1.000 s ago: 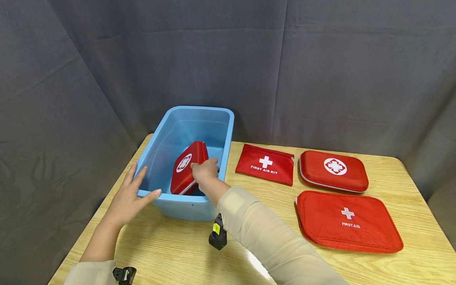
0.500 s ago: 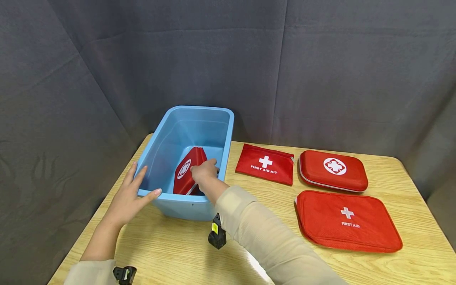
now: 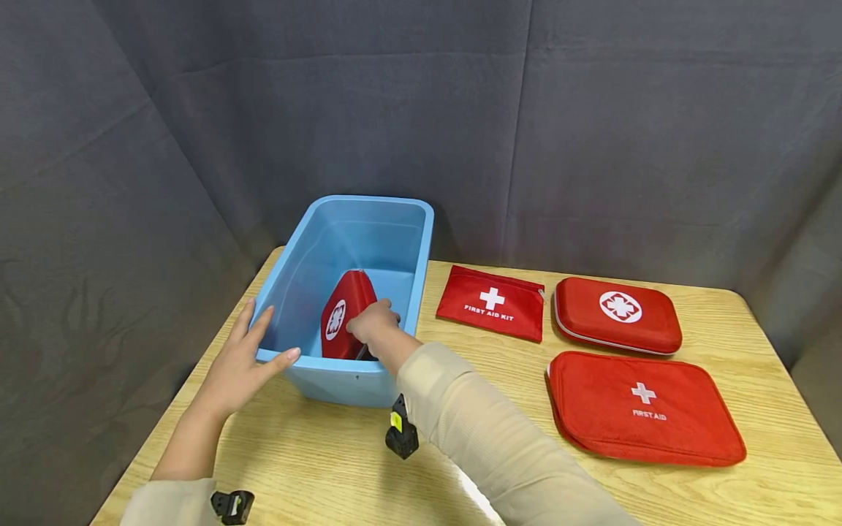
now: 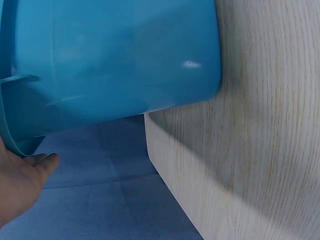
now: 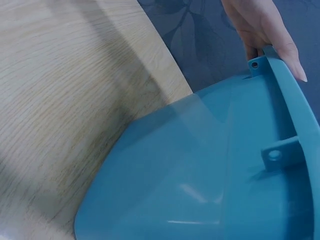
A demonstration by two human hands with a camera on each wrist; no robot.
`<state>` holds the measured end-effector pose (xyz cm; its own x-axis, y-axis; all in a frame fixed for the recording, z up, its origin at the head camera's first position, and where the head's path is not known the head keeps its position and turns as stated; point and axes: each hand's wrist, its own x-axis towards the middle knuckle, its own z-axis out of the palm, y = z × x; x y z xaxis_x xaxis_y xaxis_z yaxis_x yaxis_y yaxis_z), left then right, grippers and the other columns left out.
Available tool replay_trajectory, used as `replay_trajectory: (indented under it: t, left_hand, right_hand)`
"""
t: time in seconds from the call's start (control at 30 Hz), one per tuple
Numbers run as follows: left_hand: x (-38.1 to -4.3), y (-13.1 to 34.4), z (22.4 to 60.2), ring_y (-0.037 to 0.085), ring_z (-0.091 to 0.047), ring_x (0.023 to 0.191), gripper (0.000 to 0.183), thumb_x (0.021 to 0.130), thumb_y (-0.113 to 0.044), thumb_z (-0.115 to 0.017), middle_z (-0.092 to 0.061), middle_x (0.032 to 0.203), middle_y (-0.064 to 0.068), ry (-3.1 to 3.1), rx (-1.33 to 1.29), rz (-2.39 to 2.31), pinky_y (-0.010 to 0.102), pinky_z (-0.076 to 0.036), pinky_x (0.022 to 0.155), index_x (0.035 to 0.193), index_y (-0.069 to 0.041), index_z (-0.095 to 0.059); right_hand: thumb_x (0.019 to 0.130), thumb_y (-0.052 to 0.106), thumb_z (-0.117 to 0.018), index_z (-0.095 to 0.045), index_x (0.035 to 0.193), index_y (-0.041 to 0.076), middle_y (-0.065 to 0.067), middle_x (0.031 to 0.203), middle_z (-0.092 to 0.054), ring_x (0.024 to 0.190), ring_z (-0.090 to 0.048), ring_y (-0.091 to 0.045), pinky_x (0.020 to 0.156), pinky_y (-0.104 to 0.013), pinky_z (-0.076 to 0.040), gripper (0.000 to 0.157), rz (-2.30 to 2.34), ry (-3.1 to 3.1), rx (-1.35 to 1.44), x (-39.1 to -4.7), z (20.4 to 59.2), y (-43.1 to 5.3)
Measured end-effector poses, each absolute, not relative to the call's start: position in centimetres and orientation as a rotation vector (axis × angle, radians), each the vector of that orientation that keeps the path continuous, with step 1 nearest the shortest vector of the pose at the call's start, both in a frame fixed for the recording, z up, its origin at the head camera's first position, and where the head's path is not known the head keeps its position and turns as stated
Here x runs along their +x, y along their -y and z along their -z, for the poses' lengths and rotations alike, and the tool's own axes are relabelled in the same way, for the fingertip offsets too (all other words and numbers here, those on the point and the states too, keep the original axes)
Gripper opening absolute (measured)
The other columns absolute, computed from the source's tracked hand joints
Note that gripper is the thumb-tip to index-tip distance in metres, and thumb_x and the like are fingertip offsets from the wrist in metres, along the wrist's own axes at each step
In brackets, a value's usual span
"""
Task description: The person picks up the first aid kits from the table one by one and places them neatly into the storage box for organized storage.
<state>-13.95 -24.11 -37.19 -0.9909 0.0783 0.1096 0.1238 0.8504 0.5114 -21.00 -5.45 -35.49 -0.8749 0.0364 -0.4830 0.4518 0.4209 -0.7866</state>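
A red hard first aid case (image 3: 342, 314) with a round white emblem stands tilted inside the blue bin (image 3: 355, 380). My right hand (image 3: 376, 325) reaches over the front right of the bin and grips the case by its right side; some fingers are hidden. At the bin's front left corner, my left hand (image 3: 237, 369) holds the rim, thumb on the front edge and fingers along the left side. In the left wrist view, part of the left hand (image 4: 20, 180) shows under the rim. The right wrist view shows the left hand (image 5: 262, 27) at the rim too.
To the bin's right lie a flat red first aid pouch (image 3: 490, 303), a second red hard case (image 3: 618, 315) and a larger red fabric first aid bag (image 3: 645, 409). The wooden table (image 3: 316, 467) ends just left of the bin. A grey curtain (image 3: 460, 124) hangs behind.
The red case in the bin has sunk a little and turned more upright, its emblem now facing further left. My right hand turned slightly with it. The left hand stays put.
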Motion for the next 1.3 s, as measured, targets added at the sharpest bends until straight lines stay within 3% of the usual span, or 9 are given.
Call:
replay_trajectory:
  t: [0.17,0.4,0.63,0.93,1.13,1.3]
  left_hand:
    - [-13.9,24.1,37.1,0.045,-0.019,0.119,0.08,0.079,-0.048,-0.054,0.001,0.143,0.012,2.94,-0.16,0.823,0.066,-0.023,0.082,0.138,-0.007,-0.019]
    - [-13.9,24.0,37.2,0.044,-0.018,0.12,0.08,0.078,-0.047,-0.055,0.001,0.143,0.013,2.925,-0.175,0.818,0.065,-0.023,0.082,0.137,-0.005,-0.021]
    - [-14.0,24.0,37.2,0.044,-0.018,0.121,0.08,0.078,-0.047,-0.055,0.001,0.143,0.012,2.922,-0.175,0.815,0.065,-0.023,0.082,0.137,-0.005,-0.021]
    - [-13.9,24.0,37.3,0.043,-0.018,0.121,0.08,0.079,-0.048,-0.054,0.001,0.143,0.011,2.923,-0.18,0.816,0.064,-0.023,0.083,0.137,-0.006,-0.021]
    - [-13.9,23.9,37.3,0.042,-0.016,0.122,0.079,0.079,-0.048,-0.054,0.0,0.143,0.012,2.927,-0.197,0.788,0.064,-0.023,0.083,0.137,-0.005,-0.021]
    - [-13.8,23.9,37.3,0.043,-0.015,0.122,0.08,0.079,-0.048,-0.054,0.001,0.143,0.012,2.932,-0.189,0.781,0.064,-0.023,0.083,0.137,-0.006,-0.02]
  right_hand:
    - [0.066,0.003,-0.07,-0.035,0.114,0.001,-0.015,0.098,-0.043,0.098,-0.044,-0.028,0.068,-0.039,-0.048,0.06,1.371,-2.344,0.372,-20.9,35.5,5.4]
    - [0.071,0.002,-0.064,-0.043,0.105,-0.001,-0.011,0.085,-0.048,0.085,-0.049,-0.023,0.064,-0.034,-0.049,0.041,1.329,-2.386,0.256,-20.8,35.6,5.5]
    - [0.068,0.006,-0.069,-0.042,0.107,0.002,-0.01,0.09,-0.048,0.09,-0.048,-0.024,0.067,-0.037,-0.048,0.047,1.377,-2.343,0.277,-20.8,35.4,5.2]
    - [0.068,0.013,-0.069,-0.047,0.103,0.003,-0.007,0.086,-0.05,0.085,-0.05,-0.022,0.064,-0.034,-0.048,0.043,1.4,-2.342,0.255,-20.8,35.5,5.1]
    - [0.078,0.021,-0.058,-0.038,0.125,0.002,-0.009,0.103,-0.05,0.09,-0.048,-0.02,0.069,-0.03,-0.046,0.055,1.419,-2.405,0.07,-20.7,35.1,5.0]
    - [0.081,0.029,-0.056,-0.033,0.132,0.01,-0.008,0.119,-0.046,0.097,-0.046,-0.02,0.074,-0.033,-0.045,0.059,1.46,-2.442,-0.035,-21.1,34.4,3.9]
